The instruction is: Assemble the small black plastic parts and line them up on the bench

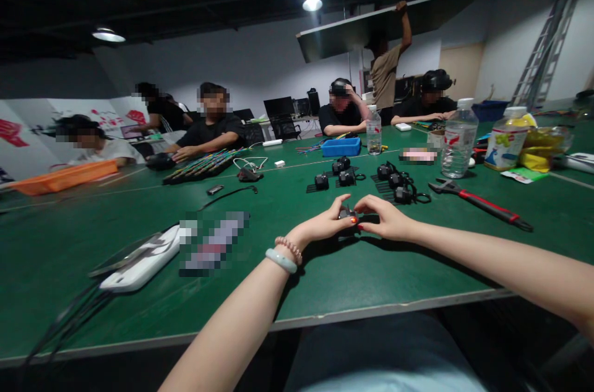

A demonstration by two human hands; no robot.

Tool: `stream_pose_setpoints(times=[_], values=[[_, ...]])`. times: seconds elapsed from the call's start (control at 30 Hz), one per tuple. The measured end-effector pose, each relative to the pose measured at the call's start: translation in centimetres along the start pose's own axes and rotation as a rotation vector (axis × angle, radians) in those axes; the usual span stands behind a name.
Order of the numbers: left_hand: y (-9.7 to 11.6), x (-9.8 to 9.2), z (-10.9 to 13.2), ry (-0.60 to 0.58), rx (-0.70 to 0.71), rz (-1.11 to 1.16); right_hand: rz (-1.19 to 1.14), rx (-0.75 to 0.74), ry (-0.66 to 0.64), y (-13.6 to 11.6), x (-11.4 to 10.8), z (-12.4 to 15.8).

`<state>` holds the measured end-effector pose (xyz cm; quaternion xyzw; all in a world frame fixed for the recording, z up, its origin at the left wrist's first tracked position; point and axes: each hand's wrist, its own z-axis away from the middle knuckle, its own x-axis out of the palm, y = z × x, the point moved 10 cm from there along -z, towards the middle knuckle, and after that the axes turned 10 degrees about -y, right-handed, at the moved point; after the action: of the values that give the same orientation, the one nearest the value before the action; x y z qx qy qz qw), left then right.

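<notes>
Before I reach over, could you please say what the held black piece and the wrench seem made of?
Held black piece: perhaps plastic, dark with faint grey highlights, but mostly covered. Wrench: probably dark metal, judging by its slim head; the smooth red strip suggests rubber or plastic.

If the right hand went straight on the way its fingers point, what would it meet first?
Probably the small black part at the left hand's fingertips, then the left hand itself. Whether the right hand touches the part is unclear.

A workshop-like room, shown by the long green worktable (153, 311), adjustable wrench (487, 205), blue parts tray (341, 146) and seated people (213, 126).
</notes>
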<state>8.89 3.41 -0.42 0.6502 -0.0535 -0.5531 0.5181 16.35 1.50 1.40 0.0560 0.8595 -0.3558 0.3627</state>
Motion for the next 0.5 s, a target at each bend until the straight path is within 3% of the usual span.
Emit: stream_pose_setpoints(times=[0.2, 0.5], values=[[-0.7, -0.1, -0.4, 0.021, -0.004, -0.001, -0.418, 0.173, -0.024, 2.8, 1.1, -0.2], [-1.5, -0.2, -0.9, 0.014, 0.026, 0.014, -0.686, 0.262, -0.019, 4.8, 1.9, -0.3]])
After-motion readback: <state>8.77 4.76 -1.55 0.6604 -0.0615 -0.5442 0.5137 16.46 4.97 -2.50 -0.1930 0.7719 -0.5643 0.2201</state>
